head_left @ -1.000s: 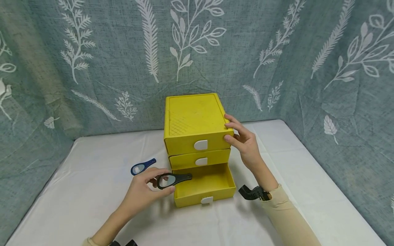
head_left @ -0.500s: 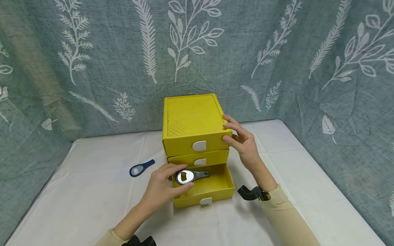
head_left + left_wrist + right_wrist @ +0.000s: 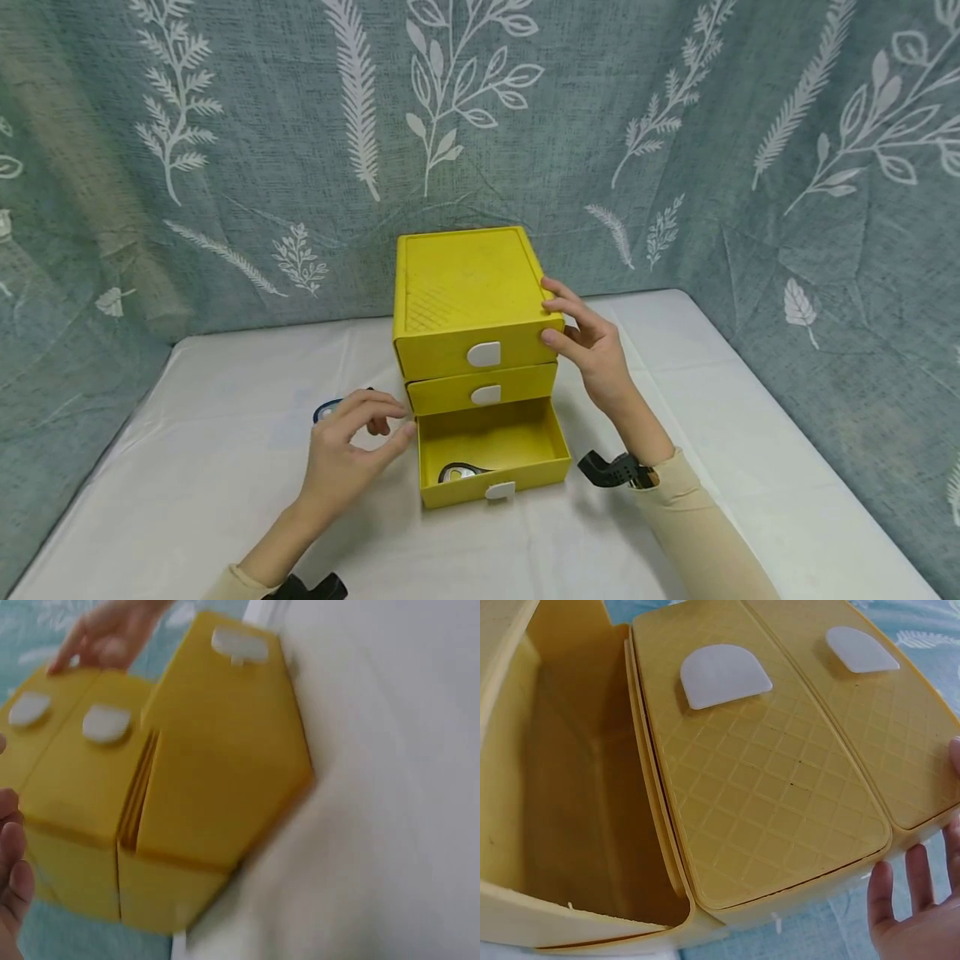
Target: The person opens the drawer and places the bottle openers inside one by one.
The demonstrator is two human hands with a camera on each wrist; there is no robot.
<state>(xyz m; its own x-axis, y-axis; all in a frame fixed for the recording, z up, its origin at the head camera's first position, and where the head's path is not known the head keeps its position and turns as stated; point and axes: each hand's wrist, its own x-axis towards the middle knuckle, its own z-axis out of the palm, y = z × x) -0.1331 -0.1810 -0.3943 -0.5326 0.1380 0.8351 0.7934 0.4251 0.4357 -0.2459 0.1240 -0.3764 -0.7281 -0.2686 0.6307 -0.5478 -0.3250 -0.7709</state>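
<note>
A yellow three-drawer cabinet (image 3: 465, 283) stands on the table, its bottom drawer (image 3: 540, 476) pulled out. Inside that drawer lies a black bottle opener (image 3: 461, 471), partly hidden by the front wall. My left hand (image 3: 341, 450) holds nothing; it hovers just left of the drawer with fingers loosely bent. Behind this hand a blue bottle opener (image 3: 324, 410) lies on the cloth, mostly covered. At the cabinet's upper right corner my right hand (image 3: 600, 362) grips, thumb on the front and fingers along the side. The right wrist view shows its fingertips (image 3: 883, 881) at the cabinet's edge.
White cloth (image 3: 750, 417) covers the table. A green curtain with white leaf prints (image 3: 300, 150) hangs behind and at both sides. The upper two drawers, with white tabs (image 3: 483, 354), are closed.
My left hand carried the black bottle opener right over the bottom drawer, let it go inside, then drew back left, covering the blue opener. The right hand stayed at the cabinet corner.
</note>
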